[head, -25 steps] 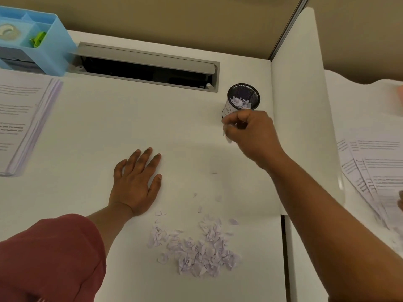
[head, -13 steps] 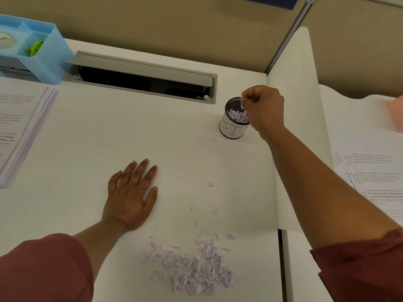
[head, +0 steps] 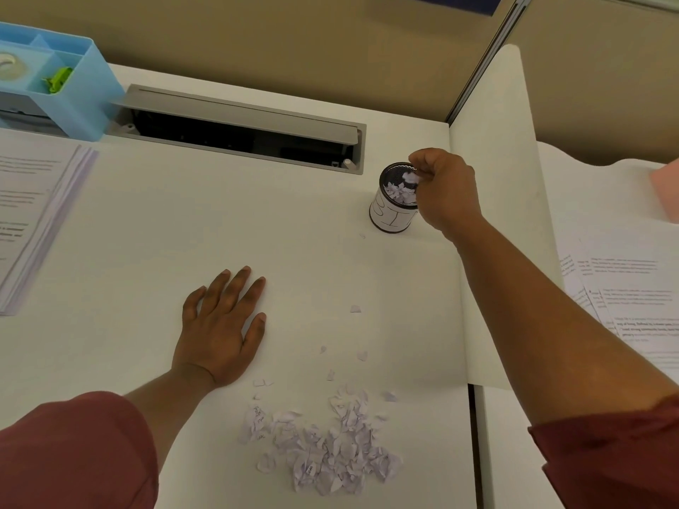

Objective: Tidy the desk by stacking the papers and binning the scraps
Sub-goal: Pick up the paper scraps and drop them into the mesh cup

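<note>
Pinching scrap [head: 411, 177] over cup [head: 394, 207] | right hand [head: 446, 192] | fingers curled

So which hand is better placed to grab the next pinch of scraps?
Left, probably. The left hand rests open beside the scrap pile; the right hand is over the bin, farther away.

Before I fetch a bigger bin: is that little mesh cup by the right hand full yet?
Not full. The cup stands upright with scraps heaped partway up; dark mesh wall shows above them. The right hand hovers at its rim.
</note>
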A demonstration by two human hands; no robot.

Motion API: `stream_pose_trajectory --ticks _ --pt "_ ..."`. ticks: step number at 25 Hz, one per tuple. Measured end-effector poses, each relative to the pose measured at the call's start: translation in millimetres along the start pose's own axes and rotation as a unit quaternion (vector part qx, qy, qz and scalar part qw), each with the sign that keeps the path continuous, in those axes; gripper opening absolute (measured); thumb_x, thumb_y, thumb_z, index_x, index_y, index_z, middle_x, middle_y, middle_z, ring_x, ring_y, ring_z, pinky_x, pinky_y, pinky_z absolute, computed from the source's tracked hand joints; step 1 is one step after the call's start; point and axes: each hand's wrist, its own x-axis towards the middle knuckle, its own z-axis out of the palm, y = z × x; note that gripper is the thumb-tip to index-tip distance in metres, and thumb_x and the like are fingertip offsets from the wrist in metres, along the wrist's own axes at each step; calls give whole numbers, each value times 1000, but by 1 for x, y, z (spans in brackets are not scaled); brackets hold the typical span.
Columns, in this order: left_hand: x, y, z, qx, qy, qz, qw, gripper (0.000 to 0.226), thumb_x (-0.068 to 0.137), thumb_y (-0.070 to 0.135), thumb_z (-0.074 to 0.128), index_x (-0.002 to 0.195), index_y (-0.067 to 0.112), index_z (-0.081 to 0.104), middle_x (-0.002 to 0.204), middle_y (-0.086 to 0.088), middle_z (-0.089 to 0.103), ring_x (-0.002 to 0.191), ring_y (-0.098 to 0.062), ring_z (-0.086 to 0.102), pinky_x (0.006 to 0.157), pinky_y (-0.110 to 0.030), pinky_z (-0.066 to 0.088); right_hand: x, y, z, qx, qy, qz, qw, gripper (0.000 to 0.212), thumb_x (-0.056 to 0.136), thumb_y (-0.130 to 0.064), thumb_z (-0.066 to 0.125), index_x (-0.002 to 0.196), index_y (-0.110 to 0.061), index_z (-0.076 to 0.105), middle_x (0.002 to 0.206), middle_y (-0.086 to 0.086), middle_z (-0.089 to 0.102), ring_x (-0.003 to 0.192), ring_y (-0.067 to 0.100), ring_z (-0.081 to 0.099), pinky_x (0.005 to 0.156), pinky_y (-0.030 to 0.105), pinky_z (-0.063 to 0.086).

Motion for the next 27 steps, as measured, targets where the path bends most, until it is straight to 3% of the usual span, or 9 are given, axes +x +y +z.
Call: stream_pose_trajectory --ticks 5,9,11,13,15,18,21,27 --pt "-1 0 0 -1 2 -2 1000 61 100 50 26 158 32 31 167 5 23 154 -22 19 119 -47 13 -2 3 1 -32 45 -9 998 31 93 -1 51 114 -13 71 115 5 72 107 22 65 84 23 47" --pt "-1 1 -1 -4 1 0 1000 61 100 50 26 158 31 32 167 4 24 153 -24 20 119 -49 16 -23 -6 8 11 100 -74 992 15 87 -6 59 87 -16 70 83 -1 71 78 21 64 75 35 55" --pt "-1 1 -1 -3 -3 -3 1000 62 100 51 24 158 32 30 168 5 22 154 -23 19 120 -48 15 -47 -6 25 1 68 -123 990 12 87 -9 61 83 -15 71 78 1 70 72 22 62 71 33 52" --pt "-1 0 -1 0 -5 -6 1000 62 100 52 23 159 33 28 168 6 19 155 -22 17 121 -47 13 -69 3 50 -31 -2 -135 990 18 88 -6 61 97 -12 76 93 7 74 83 27 66 78 33 51" --pt "-1 0 0 0 -6 -7 1000 62 100 52 23 159 34 27 168 6 18 155 -22 16 121 -47 13 -85 14 70 -80 -108 -106 985 36 90 2 54 121 -7 69 122 14 68 110 32 63 94 37 49" --pt "-1 0 0 5 -7 -7 1000 62 101 52 22 159 33 27 168 6 18 155 -22 16 121 -48 14 -91 18 81 -159 -221 -80 959 62 88 12 43 149 -3 42 161 12 33 142 34 37 113 42 36" --pt "-1 0 1 3 -3 -6 1000 61 101 51 23 159 33 28 168 5 20 155 -22 17 121 -48 14 -83 11 82 -189 -239 -81 949 69 86 14 41 153 -2 31 164 11 23 143 35 28 114 43 35" --pt "-1 0 0 -1 -4 -6 1000 61 100 51 25 158 33 29 168 6 21 154 -22 18 121 -47 13 -97 16 78 -256 -253 -129 924 50 85 13 40 132 0 54 144 14 48 132 33 40 100 43 47"
